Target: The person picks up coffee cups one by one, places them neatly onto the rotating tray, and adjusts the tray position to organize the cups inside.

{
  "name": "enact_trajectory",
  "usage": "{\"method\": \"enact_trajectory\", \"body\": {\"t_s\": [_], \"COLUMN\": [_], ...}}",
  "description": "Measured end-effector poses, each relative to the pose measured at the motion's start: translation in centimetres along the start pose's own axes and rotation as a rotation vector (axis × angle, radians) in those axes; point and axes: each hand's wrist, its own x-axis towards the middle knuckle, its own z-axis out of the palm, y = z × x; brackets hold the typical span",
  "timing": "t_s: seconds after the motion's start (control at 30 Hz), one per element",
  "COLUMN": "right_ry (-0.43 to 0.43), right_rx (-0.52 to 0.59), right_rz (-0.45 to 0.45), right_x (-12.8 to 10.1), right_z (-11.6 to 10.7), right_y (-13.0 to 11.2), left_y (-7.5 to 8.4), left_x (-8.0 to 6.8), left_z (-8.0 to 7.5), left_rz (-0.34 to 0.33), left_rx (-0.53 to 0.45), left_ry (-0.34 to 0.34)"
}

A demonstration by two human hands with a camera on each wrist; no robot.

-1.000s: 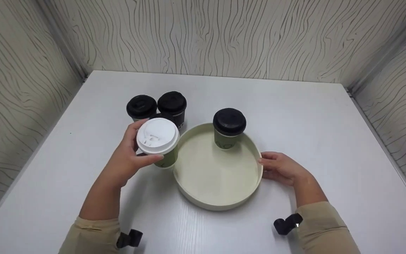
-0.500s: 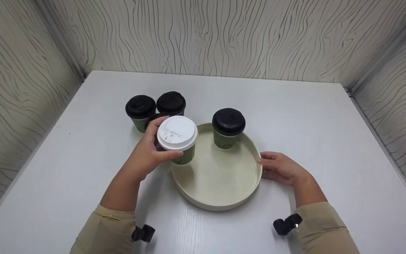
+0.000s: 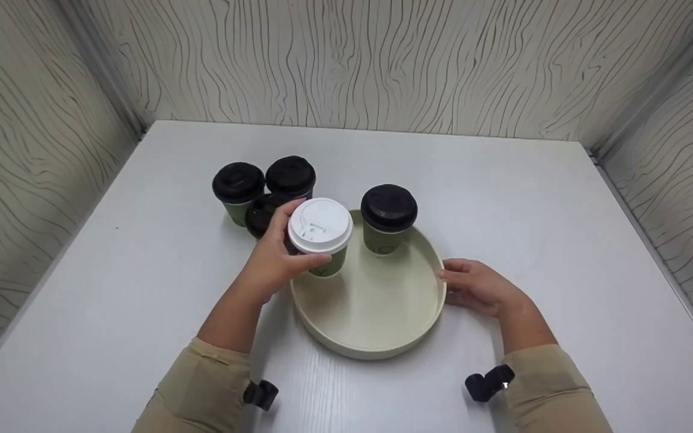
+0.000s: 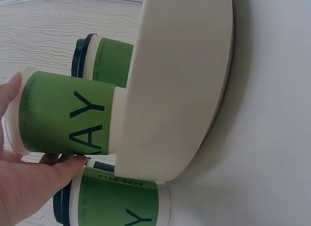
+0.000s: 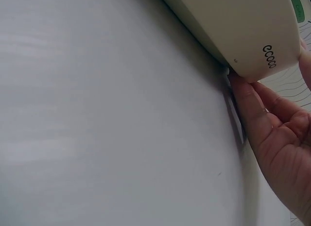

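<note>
My left hand [image 3: 274,258] grips a green paper coffee cup [image 3: 331,264] with a white lid [image 3: 321,224], thumb on the near side and fingers round the far side. In the head view the cup is over the left part of a round cream tray [image 3: 376,325]. The left wrist view shows this cup [image 4: 68,114] upright, its base partly behind the tray wall [image 4: 175,90]; whether it touches the tray floor is hidden. A black-lidded green cup [image 3: 387,219] stands at the tray's back. My right hand [image 3: 482,287] holds the tray's right edge, thumb at the rim and fingers against the outer wall [image 5: 257,46].
Left of the tray, three black-lidded cups stand close together on the white table [image 3: 563,240]: a left one [image 3: 238,186], a back one [image 3: 290,177], and a front one [image 3: 262,213] partly behind my left hand. Patterned panels [image 3: 346,66] wall in the table.
My left hand has carried the white-lidded cup rightward, from the tray's left edge to over its inside. The right hand and tray stay nearly still.
</note>
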Motion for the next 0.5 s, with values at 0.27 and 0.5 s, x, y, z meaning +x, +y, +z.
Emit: {"method": "enact_trajectory", "body": {"t_s": [0.27,0.5], "right_ry": [0.008,0.010], "right_rx": [-0.017,-0.013], "right_rz": [-0.010,-0.012], "right_x": [0.0,0.0], "right_z": [0.0,0.1], "right_y": [0.1,0.1], "left_y": [-0.8,-1.6], "left_x": [0.6,0.7], "left_z": [1.5,2.5], "left_rz": [0.013,-0.044], "left_rx": [0.017,0.019], "left_ry": [0.028,0.020]}}
